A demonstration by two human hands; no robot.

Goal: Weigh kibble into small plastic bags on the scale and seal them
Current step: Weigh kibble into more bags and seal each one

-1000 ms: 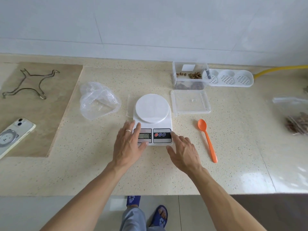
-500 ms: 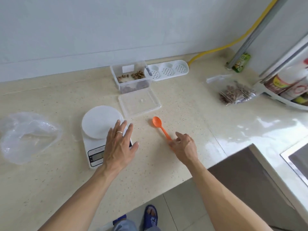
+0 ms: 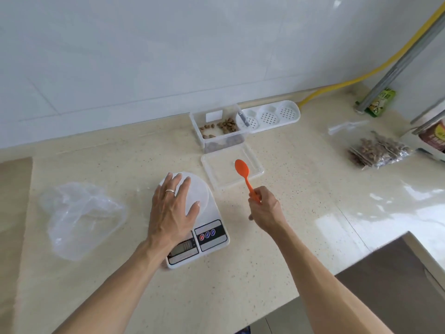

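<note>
Hands at the scale (image 3: 212,235)

Left hand (image 3: 172,213) flat on its platter; right hand (image 3: 263,209) gripping orange spoon (image 3: 243,172) just right, over clear lid (image 3: 231,169).

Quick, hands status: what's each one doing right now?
Left hand: open, fingers straight, lying flat on the scale platform.
Right hand: closed round the handle of the orange spoon, bowl raised over the clear lid.

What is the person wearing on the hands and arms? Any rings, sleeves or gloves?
The left hand wears a plain silver-coloured ring on one finger. The right hand shows no ring. Both forearms are bare, with no sleeves, gloves, watch or bracelet in view.
</note>
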